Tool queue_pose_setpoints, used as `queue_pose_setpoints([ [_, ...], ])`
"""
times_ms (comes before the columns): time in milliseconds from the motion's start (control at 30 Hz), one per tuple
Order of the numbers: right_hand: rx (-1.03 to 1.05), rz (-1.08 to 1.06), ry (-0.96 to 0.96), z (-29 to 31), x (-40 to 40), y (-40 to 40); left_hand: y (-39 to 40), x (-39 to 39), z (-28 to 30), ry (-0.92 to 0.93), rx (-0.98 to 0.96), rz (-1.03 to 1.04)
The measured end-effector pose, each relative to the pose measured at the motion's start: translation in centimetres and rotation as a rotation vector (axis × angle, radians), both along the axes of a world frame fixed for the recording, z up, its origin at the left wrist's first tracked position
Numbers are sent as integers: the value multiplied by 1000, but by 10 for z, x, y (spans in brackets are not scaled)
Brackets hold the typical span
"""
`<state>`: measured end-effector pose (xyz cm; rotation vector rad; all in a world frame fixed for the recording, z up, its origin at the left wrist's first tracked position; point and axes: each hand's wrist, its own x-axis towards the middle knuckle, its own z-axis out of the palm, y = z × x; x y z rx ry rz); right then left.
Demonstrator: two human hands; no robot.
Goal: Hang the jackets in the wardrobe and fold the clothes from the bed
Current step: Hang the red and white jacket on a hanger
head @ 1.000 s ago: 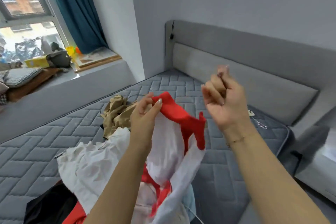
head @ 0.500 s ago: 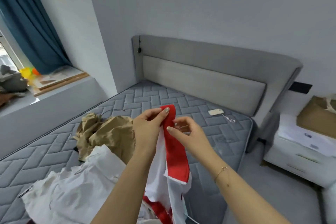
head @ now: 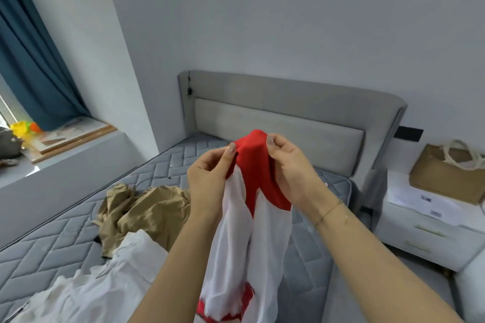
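Red-and-white garment [head: 252, 217] held above the bed [head: 65, 238], its red end pinched by left hand [head: 210, 178] and right hand [head: 291, 173].

Bare mattress [head: 183, 162] is left open toward the headboard [head: 288, 102]; nearer, passage is blocked by tan clothes [head: 147, 212] and what seems a white garment [head: 105, 288].

Paper bag [head: 446, 172] on white nightstand [head: 425, 225]
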<state>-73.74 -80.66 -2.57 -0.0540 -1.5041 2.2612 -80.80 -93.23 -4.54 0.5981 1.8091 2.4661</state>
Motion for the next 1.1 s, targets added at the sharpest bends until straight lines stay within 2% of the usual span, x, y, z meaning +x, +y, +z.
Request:
queue_pose_setpoints([
  [167,-53,16,121,58,23,14,-5,4,-10,61,-111,-329],
  [333,-235,-100,152,73,59,32,10,14,-42,201,-667,-635],
  [433,-305,-196,196,81,87,47,27,33,-45,224,-753,-796],
  [500,-316,-292,224,83,110,61,40,43,-47,237,-703,-787],
  [600,-340,-453,239,87,153,84,54,47,-43,203,-552,-662],
  [700,-294,-621,180,83,194,104,71,42,-34,262,-548,-567],
  [867,-219,-803,183,73,244,122,104,70,3,282,-510,-628],
  [1033,-66,-946,133,68,289,153,135,115,38,116,-315,-725],
  [1100,-8,-975,99,65,311,169,149,132,54,204,-247,-776],
])
